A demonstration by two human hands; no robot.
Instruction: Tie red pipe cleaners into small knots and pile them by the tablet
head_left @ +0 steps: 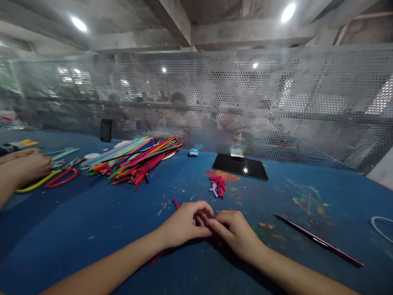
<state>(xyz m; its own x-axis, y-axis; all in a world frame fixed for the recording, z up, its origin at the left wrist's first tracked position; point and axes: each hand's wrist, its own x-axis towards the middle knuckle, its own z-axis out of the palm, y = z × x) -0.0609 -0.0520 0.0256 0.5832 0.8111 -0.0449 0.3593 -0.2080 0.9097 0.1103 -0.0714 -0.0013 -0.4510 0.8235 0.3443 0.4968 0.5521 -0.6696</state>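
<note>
My left hand point(186, 223) and my right hand point(238, 235) meet fingertip to fingertip low over the blue table. Both have their fingers curled and closed around a pink-red pipe cleaner, mostly hidden by the fingers; a short bit shows under the right fingertips. Another length of pink-red pipe cleaner point(175, 203) pokes out behind my left hand, and a similar end lies below my left wrist. Just beyond my hands lies a small heap of twisted pink pieces point(219, 184) with a pale lilac piece point(214, 189) beside it.
A large pile of coloured pipe cleaners point(135, 159) lies back left. Near it are red-handled scissors point(63, 179) and another person's hands point(27, 164). A black tablet point(241, 167) lies behind the pink heap, a thin pen-like stick point(319, 240) at right. A perforated metal screen point(196, 90) closes the back.
</note>
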